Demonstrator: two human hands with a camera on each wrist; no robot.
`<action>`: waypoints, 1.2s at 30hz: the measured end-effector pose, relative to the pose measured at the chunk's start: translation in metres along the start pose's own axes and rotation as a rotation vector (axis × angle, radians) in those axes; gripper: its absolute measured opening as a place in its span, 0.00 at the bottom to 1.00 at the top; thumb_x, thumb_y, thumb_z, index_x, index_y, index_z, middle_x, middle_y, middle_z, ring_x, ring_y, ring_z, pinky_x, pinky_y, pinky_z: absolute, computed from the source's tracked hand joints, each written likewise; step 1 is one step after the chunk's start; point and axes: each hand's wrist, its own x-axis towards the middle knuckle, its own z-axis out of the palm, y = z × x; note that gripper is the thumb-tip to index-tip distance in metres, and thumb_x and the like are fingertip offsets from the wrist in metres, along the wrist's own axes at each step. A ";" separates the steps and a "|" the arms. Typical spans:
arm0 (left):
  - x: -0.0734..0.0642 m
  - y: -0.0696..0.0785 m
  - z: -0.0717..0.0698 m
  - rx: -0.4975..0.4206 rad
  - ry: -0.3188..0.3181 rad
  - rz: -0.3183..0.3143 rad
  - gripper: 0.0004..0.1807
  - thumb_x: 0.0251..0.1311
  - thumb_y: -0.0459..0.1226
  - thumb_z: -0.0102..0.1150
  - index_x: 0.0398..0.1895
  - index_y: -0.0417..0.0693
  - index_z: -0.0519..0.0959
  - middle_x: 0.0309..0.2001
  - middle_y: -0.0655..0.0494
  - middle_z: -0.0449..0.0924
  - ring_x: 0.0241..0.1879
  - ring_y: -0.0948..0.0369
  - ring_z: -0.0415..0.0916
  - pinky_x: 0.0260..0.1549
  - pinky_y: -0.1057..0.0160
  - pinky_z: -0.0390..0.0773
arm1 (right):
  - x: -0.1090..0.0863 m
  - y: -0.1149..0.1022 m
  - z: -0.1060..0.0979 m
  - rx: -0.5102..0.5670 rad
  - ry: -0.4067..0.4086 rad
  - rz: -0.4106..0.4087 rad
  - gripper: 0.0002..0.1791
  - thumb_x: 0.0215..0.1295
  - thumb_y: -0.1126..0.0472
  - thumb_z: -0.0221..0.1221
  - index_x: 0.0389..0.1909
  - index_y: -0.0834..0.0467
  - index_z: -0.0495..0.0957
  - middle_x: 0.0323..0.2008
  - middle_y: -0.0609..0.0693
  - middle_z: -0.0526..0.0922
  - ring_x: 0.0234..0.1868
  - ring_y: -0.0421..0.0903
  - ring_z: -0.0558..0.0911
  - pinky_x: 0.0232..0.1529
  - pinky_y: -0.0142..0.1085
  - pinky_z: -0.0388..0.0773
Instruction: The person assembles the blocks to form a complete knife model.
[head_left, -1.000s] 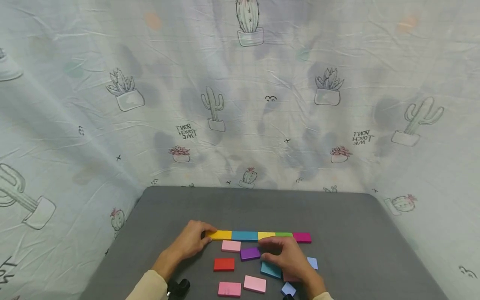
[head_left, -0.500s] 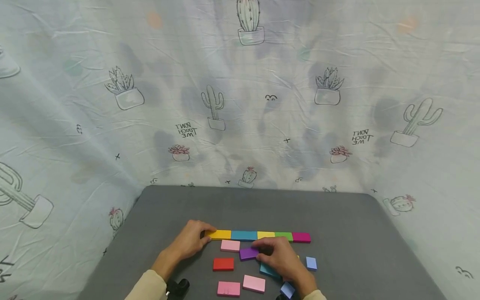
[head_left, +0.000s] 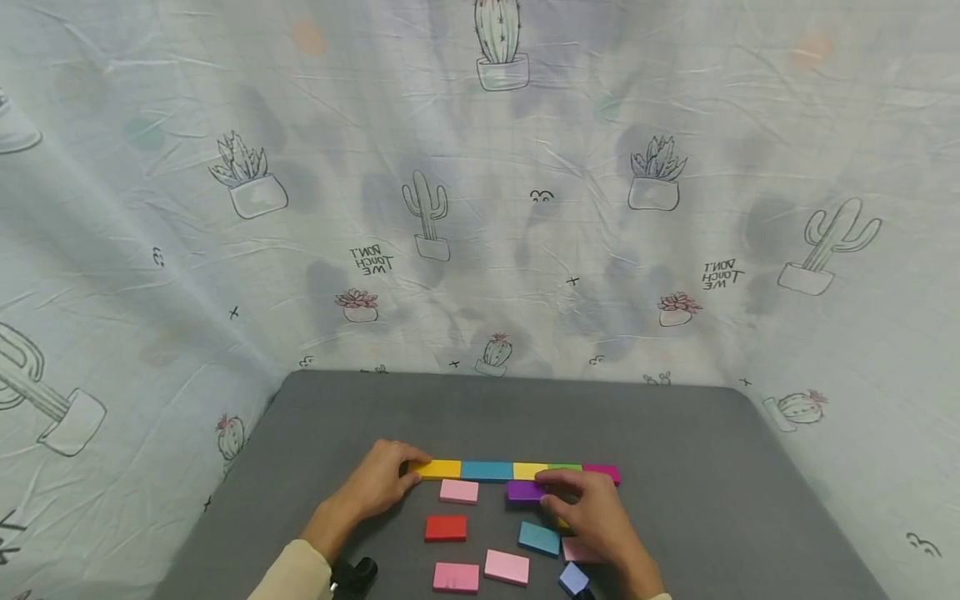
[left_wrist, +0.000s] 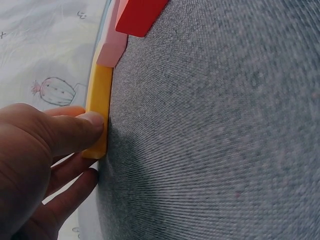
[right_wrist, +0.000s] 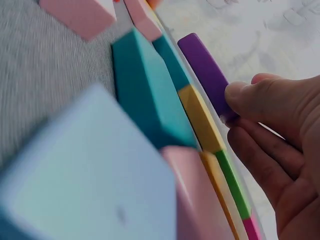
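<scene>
My left hand (head_left: 378, 479): thumb and finger closed on the left end of the yellow-orange block (head_left: 442, 469), leftmost in the row. Red block (head_left: 446, 528) and pink block (head_left: 459, 492) lie nearer me, untouched. Blue block (head_left: 486, 472) next in row. Then purple block (head_left: 523, 492), off the table (head_left: 375, 408), jutting left from my right hand (head_left: 594, 510), thumb and fingers pinching its right end, spread only its thickness.

Light was soft; a faint shadow fell on the grey tabletop (left_wrist: 215, 125). Right wrist view: nearest light-blue block (right_wrist: 95, 170) was blurred.
</scene>
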 end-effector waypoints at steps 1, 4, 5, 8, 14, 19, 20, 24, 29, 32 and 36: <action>0.000 0.000 0.000 0.001 0.002 0.001 0.15 0.63 0.31 0.78 0.53 0.49 0.93 0.51 0.54 0.93 0.55 0.52 0.88 0.61 0.40 0.85 | -0.001 0.001 -0.001 -0.006 0.006 0.014 0.16 0.66 0.64 0.76 0.53 0.49 0.93 0.50 0.40 0.94 0.54 0.44 0.91 0.58 0.43 0.89; -0.001 0.000 0.000 0.004 0.007 0.006 0.15 0.63 0.31 0.78 0.53 0.48 0.93 0.51 0.54 0.93 0.55 0.52 0.88 0.61 0.40 0.85 | -0.003 0.004 -0.004 -0.030 0.006 0.060 0.16 0.66 0.63 0.76 0.53 0.47 0.92 0.50 0.41 0.94 0.55 0.45 0.91 0.59 0.46 0.89; -0.001 0.000 -0.001 0.005 0.009 0.011 0.15 0.63 0.31 0.78 0.53 0.48 0.93 0.51 0.54 0.93 0.54 0.52 0.88 0.61 0.41 0.85 | -0.004 0.005 -0.005 -0.034 0.005 0.076 0.16 0.66 0.63 0.76 0.53 0.46 0.92 0.51 0.41 0.94 0.55 0.46 0.91 0.59 0.48 0.89; -0.001 0.000 0.000 0.012 0.016 0.019 0.15 0.63 0.31 0.78 0.52 0.48 0.93 0.50 0.54 0.93 0.54 0.52 0.88 0.60 0.41 0.85 | -0.007 0.007 -0.006 -0.039 0.001 0.108 0.16 0.66 0.62 0.76 0.52 0.44 0.92 0.51 0.43 0.93 0.55 0.46 0.90 0.60 0.52 0.88; -0.001 -0.002 0.000 0.023 0.020 0.020 0.15 0.64 0.32 0.78 0.53 0.48 0.93 0.51 0.54 0.93 0.55 0.52 0.88 0.61 0.42 0.85 | -0.009 0.009 -0.003 -0.065 0.018 0.124 0.17 0.65 0.63 0.77 0.51 0.42 0.92 0.51 0.43 0.93 0.53 0.45 0.90 0.60 0.54 0.88; -0.002 -0.001 0.000 0.020 0.017 0.011 0.15 0.63 0.31 0.78 0.53 0.48 0.93 0.51 0.54 0.93 0.55 0.51 0.88 0.61 0.41 0.85 | -0.010 0.008 -0.002 -0.104 0.041 0.118 0.18 0.64 0.64 0.78 0.50 0.41 0.92 0.51 0.43 0.93 0.54 0.46 0.90 0.62 0.56 0.86; -0.002 -0.001 0.000 0.020 0.016 0.011 0.15 0.63 0.31 0.78 0.53 0.48 0.93 0.51 0.54 0.93 0.55 0.51 0.88 0.61 0.40 0.85 | -0.011 0.008 -0.001 -0.111 0.045 0.119 0.18 0.64 0.65 0.78 0.50 0.41 0.93 0.52 0.43 0.93 0.55 0.47 0.90 0.63 0.57 0.86; -0.002 0.000 0.001 0.018 0.014 0.005 0.15 0.63 0.31 0.78 0.53 0.49 0.93 0.51 0.54 0.93 0.55 0.52 0.88 0.61 0.40 0.85 | -0.012 0.008 -0.001 -0.131 0.054 0.120 0.19 0.64 0.64 0.78 0.51 0.41 0.93 0.53 0.44 0.93 0.57 0.49 0.89 0.64 0.59 0.85; -0.002 0.000 0.001 0.023 0.012 -0.003 0.15 0.63 0.31 0.78 0.52 0.49 0.93 0.51 0.55 0.93 0.54 0.52 0.88 0.61 0.41 0.85 | -0.014 0.008 0.000 -0.155 0.067 0.100 0.19 0.63 0.64 0.78 0.51 0.40 0.92 0.54 0.44 0.93 0.58 0.50 0.89 0.64 0.60 0.84; -0.001 0.000 0.001 0.017 0.011 -0.003 0.15 0.63 0.31 0.78 0.52 0.49 0.93 0.50 0.54 0.93 0.54 0.52 0.88 0.60 0.41 0.85 | -0.015 0.008 0.001 -0.181 0.086 0.083 0.20 0.63 0.64 0.79 0.51 0.41 0.93 0.53 0.43 0.93 0.57 0.49 0.90 0.64 0.58 0.85; -0.001 0.001 0.000 0.010 0.008 -0.010 0.14 0.63 0.31 0.78 0.52 0.49 0.93 0.51 0.54 0.93 0.54 0.52 0.87 0.61 0.40 0.85 | -0.016 0.006 0.001 -0.211 0.115 0.061 0.19 0.62 0.65 0.79 0.51 0.42 0.93 0.52 0.42 0.93 0.56 0.48 0.90 0.62 0.56 0.86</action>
